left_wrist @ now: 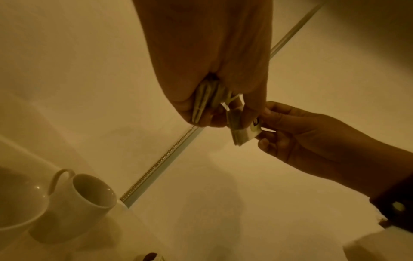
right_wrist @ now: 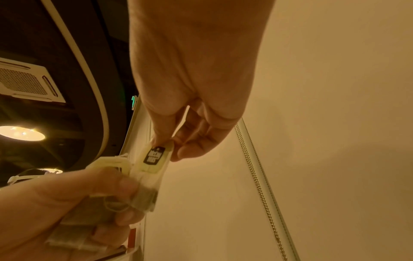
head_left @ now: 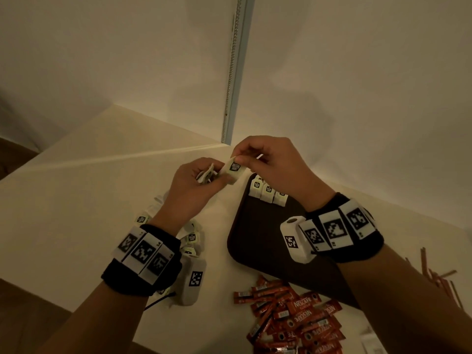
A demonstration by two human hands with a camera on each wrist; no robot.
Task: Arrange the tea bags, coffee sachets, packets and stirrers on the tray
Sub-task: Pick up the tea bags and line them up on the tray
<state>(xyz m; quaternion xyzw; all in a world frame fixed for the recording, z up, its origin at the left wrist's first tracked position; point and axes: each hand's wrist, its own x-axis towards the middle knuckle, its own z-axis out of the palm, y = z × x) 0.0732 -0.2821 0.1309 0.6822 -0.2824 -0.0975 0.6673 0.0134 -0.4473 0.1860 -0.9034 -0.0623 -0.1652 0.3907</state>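
Note:
Above the table's far side, my left hand (head_left: 204,178) grips a small bunch of tea bags (left_wrist: 204,104). One pale tea bag (head_left: 233,171) with a black label sticks out of it. My right hand (head_left: 251,155) pinches that bag's top end between thumb and forefinger (right_wrist: 161,139). A dark brown tray (head_left: 255,238) lies below the right hand, with a row of tea bags (head_left: 267,191) standing at its far corner. More loose tea bags (head_left: 191,237) lie under my left wrist. Red coffee sachets (head_left: 296,318) are heaped near the tray's front edge. Thin stirrers (head_left: 439,277) lie at the right.
A white cup (left_wrist: 82,199) and a white saucer (left_wrist: 20,203) stand on the table to the left, seen in the left wrist view. A wall with a beaded blind chain (head_left: 231,72) rises just behind the table. A white packet (head_left: 370,341) lies at the bottom right.

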